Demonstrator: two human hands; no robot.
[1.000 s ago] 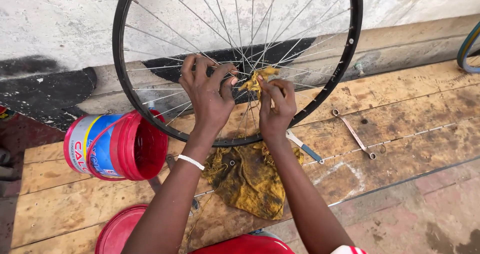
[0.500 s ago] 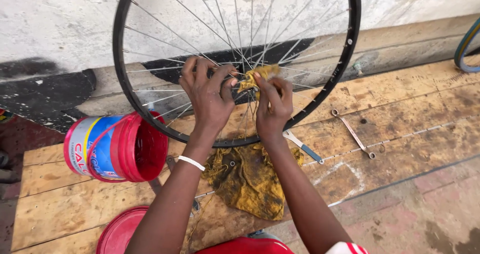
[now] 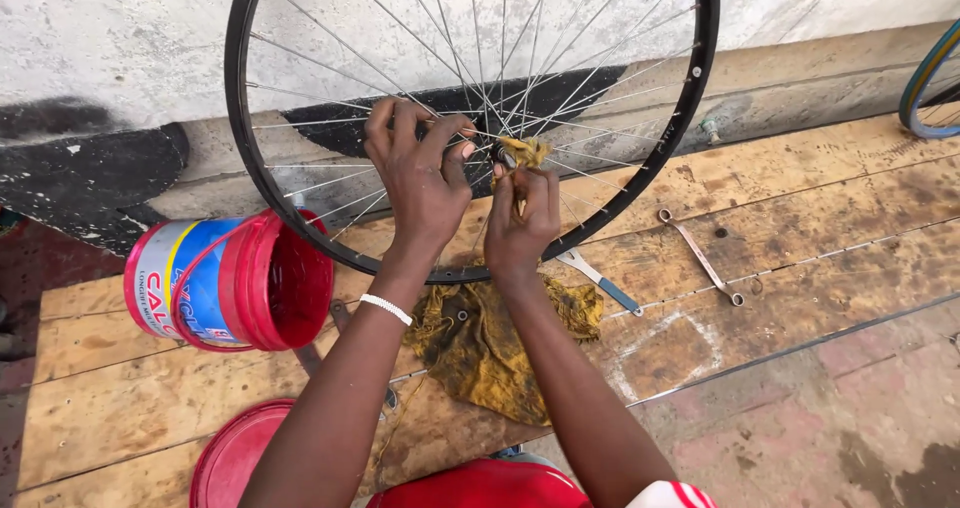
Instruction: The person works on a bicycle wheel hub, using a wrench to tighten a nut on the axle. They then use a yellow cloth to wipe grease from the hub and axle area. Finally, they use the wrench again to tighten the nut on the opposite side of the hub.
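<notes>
Black wheel, two hands, perhaps one rag

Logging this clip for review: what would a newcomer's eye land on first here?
The big black spoked bicycle wheel standing upright against the wall fills the top of the view, with the left hand and right hand at its hub, the right pinching a scrap of yellow rag. Next comes the red bucket tipped on its side at the left on the wooden planks.

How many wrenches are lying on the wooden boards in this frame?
2. A slim double-ended wrench lies right of the wheel; a blue-handled wrench lies beside the yellow rag, its head under the rim. The arms or rag may hide more.
</notes>
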